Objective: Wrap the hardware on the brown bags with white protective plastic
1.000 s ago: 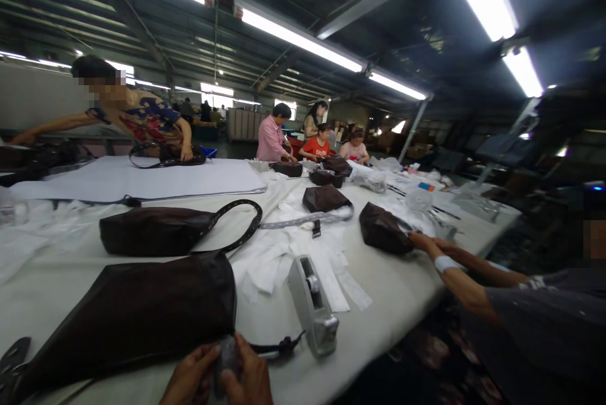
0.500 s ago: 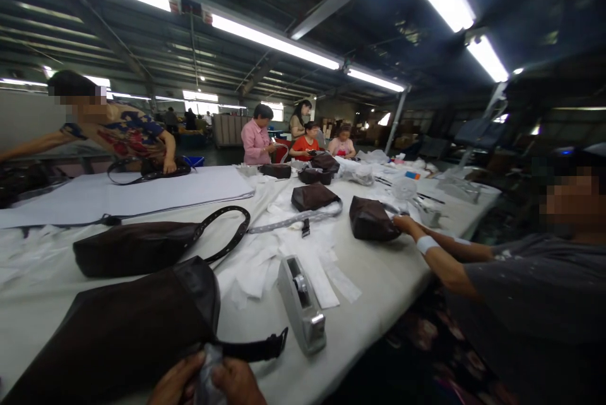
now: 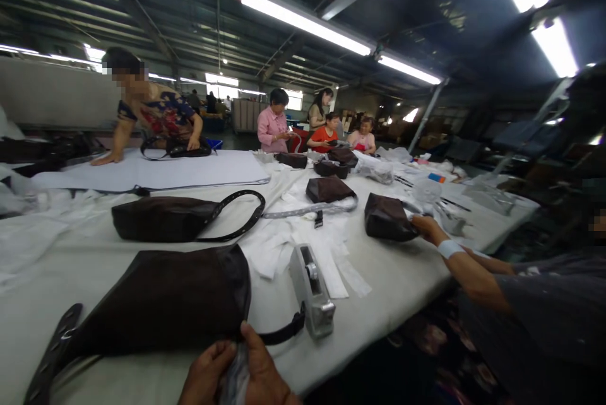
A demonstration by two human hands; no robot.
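Observation:
A dark brown leather-look bag (image 3: 165,294) lies on its side on the covered table in front of me. At its near right edge, my left hand (image 3: 206,375) pinches a crumpled piece of clear plastic wrap (image 3: 235,376). My right hand (image 3: 266,372) is closed around the same plastic from the other side, its thumb raised against the edge of the bag. A short black strap with a buckle (image 3: 286,329) runs from the bag to the grey tape dispenser (image 3: 313,294). To the left trails a studded strap (image 3: 54,354).
Beyond lie another dark bag (image 3: 161,219) with a looped strap, white paper strips (image 3: 331,272) and several smaller bags. At right, a co-worker's hands (image 3: 428,228) hold a brown bag (image 3: 389,217). Another person leans over white sheets (image 3: 213,168) at the far left.
My view has shifted, showing the near bag and its studded strap more fully. My right thumb has lifted to the bag's edge. The co-worker at left has drawn an arm in onto the sheets.

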